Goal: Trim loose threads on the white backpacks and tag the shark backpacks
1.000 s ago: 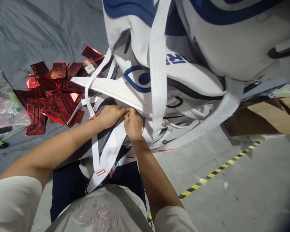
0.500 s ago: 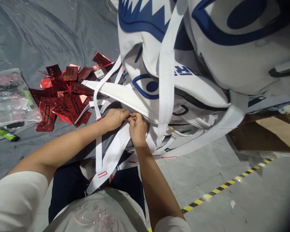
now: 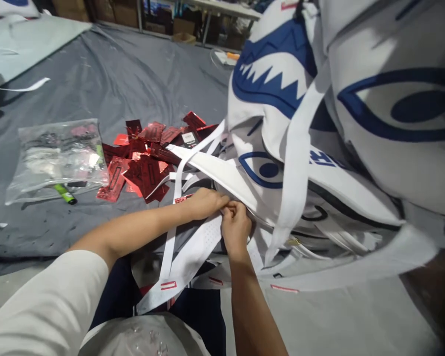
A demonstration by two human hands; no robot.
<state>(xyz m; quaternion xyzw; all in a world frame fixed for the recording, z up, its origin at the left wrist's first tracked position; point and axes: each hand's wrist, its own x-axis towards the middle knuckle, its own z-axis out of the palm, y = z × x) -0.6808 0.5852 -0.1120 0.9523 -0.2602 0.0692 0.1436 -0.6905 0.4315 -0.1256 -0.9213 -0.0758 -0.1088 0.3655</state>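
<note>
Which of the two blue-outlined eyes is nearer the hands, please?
The smaller-looking eye, just beyond the left hand and right hand; the other eye looks larger and reaches the picture's right edge.

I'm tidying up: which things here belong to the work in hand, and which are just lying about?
Likely in use:
white eye-print bag, beside left hand and right hand
white perforated strap
red tags, perhaps

Apparently lying about:
filled clear plastic bag
green-and-black object

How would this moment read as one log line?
left hand, right hand: close together | grip: hidden | at: white printed bags | nearby: red tags, plastic pouch
</note>
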